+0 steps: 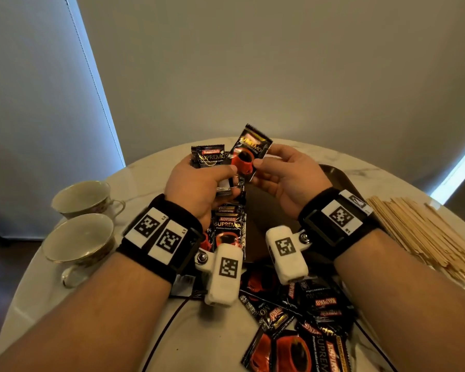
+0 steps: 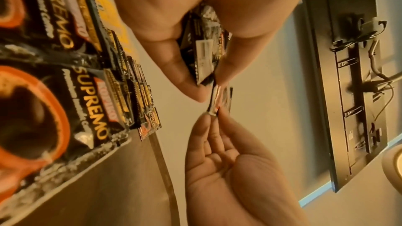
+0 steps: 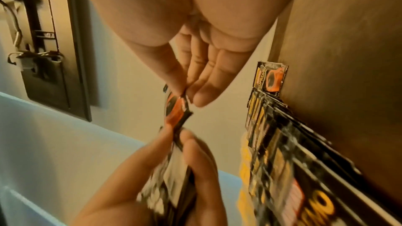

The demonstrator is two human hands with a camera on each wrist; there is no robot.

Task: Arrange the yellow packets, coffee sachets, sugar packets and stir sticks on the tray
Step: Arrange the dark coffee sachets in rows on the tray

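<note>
Both hands are raised above the tray, busy with coffee sachets: the left hand (image 1: 199,183) grips a small stack of sachets (image 1: 208,157) between thumb and curled fingers, while the right hand (image 1: 285,173) pinches the lower edge of a single sachet (image 1: 249,151) between thumb and forefinger, its other fingers loosely extended, the sachet standing tilted toward one o'clock just beside the stack. Whether it is being added to the stack or drawn from it cannot be told. Directly beneath the hands lies the dark tray (image 1: 336,175), and along its nine o'clock side a row of coffee sachets (image 1: 227,229) is laid overlapping, face up; the wrist views show a strip of yellow packets (image 2: 108,9) beyond that row, so that part looks done. At six o'clock, near the wrists, a loose heap of sachets (image 1: 306,318) waits on the marble tabletop (image 1: 145,167), still to be sorted. At three o'clock a large pile of wooden stir sticks (image 1: 419,232) rests on the tabletop, off the tray and apparently untouched. No sugar packets can be made out. Two teacups (image 1: 81,242) stand at nine o'clock. By my reckoning the task is under way, with most sachets, the sticks and the sugar left.
</note>
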